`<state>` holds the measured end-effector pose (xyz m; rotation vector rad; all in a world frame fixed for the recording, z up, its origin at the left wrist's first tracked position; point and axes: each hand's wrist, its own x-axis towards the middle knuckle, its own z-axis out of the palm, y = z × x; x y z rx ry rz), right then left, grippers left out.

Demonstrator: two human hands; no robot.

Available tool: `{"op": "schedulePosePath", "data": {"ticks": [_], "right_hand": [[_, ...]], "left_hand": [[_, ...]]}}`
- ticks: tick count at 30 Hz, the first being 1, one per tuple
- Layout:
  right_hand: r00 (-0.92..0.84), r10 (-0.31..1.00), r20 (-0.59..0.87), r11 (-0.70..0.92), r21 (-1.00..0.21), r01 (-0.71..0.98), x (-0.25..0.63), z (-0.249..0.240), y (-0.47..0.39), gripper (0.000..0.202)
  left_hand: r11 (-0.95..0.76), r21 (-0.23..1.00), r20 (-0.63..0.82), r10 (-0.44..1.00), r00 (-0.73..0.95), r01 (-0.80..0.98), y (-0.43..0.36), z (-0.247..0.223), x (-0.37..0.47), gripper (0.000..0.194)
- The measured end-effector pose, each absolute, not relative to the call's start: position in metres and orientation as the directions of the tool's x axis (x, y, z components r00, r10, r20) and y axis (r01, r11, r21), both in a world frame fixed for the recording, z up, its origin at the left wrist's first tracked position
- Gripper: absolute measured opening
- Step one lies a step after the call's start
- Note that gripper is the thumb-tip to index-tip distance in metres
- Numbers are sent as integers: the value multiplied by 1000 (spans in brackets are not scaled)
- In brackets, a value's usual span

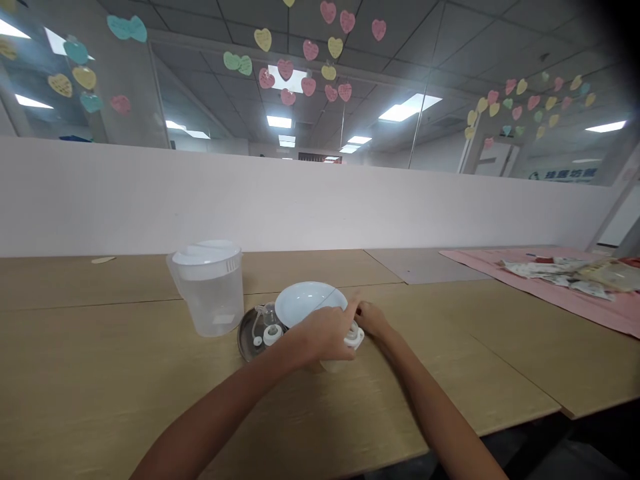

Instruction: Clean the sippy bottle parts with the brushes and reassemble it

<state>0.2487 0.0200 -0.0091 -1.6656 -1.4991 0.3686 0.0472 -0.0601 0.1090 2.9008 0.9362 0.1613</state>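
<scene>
A white bowl point(304, 298) sits behind my hands, slightly left of them. My left hand point(327, 333) is bent around a small white item point(356, 335) with a loop-like part, its fingers partly hidden. My right hand point(371, 319) is closed at the far side of that item, fingertips near my left hand; what it pinches is too small to tell. To the left of my left hand, a round metal dish point(245, 341) holds a white ring-shaped piece point(273, 334), a clear part and a thin tube.
A clear plastic pitcher point(215, 300) with a white lid stands left of the dish. A flat pale piece point(103, 259) lies at the back left. On the right, a pink cloth point(480, 260) bears packets point(555, 270). A white wall borders the table's back.
</scene>
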Motion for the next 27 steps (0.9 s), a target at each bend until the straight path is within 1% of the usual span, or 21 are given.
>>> {"op": "schedulePosePath", "data": {"ticks": [3,5,6,8,10,12,14,16,17,18,19,20,21,22,23,24,27], "right_hand": [[195,927,322,60,-639,767,247,-8,21,23],[186,928,323,42,-587,808,245,-6,19,25],[185,928,322,32,-566,824,245,-5,18,26],[187,927,326,14,-527,850,246,0,16,26],[191,908,373,13,-480,877,249,8,14,21],[201,877,436,26,-461,887,250,19,13,19],[197,862,467,65,-487,871,245,31,15,23],[128,882,453,137,-506,851,233,43,21,24],[58,901,431,182,-495,850,224,48,25,23],[-27,929,368,217,-485,848,214,53,30,22],[-107,960,259,225,-484,846,204,57,36,21],[-168,980,112,201,-497,844,194,60,41,21],[-193,981,-35,149,-508,849,185,61,48,19],[-191,971,-142,94,-508,856,177,62,54,17],[-187,962,-200,61,-508,859,170,62,59,14],[-178,957,-228,39,-506,861,166,62,65,12],[-169,958,-231,27,-514,858,162,57,78,14]], "left_hand": [[-790,51,18,613,790,612,-56,103,37,59],[-787,34,1,616,788,616,-57,99,32,46],[-793,40,9,609,793,608,-58,97,30,43],[-810,74,72,586,807,581,-59,95,24,45],[-817,124,176,577,798,563,-56,95,13,51],[-778,167,301,625,721,605,-46,94,-4,46],[-661,196,403,728,555,724,-28,88,-27,33],[-504,156,432,808,400,849,-6,75,-50,33],[-420,129,426,842,332,898,4,66,-61,33],[-347,111,399,874,278,931,14,57,-70,30],[-265,109,356,910,211,958,21,48,-77,28],[-227,100,325,928,184,969,27,39,-82,28],[-239,86,287,936,206,967,32,31,-85,27],[-277,75,254,934,251,958,34,24,-87,26],[-314,70,233,928,291,947,36,18,-87,25],[-345,68,218,921,324,936,36,14,-87,24],[-358,67,207,918,338,931,37,7,-85,26]]}}
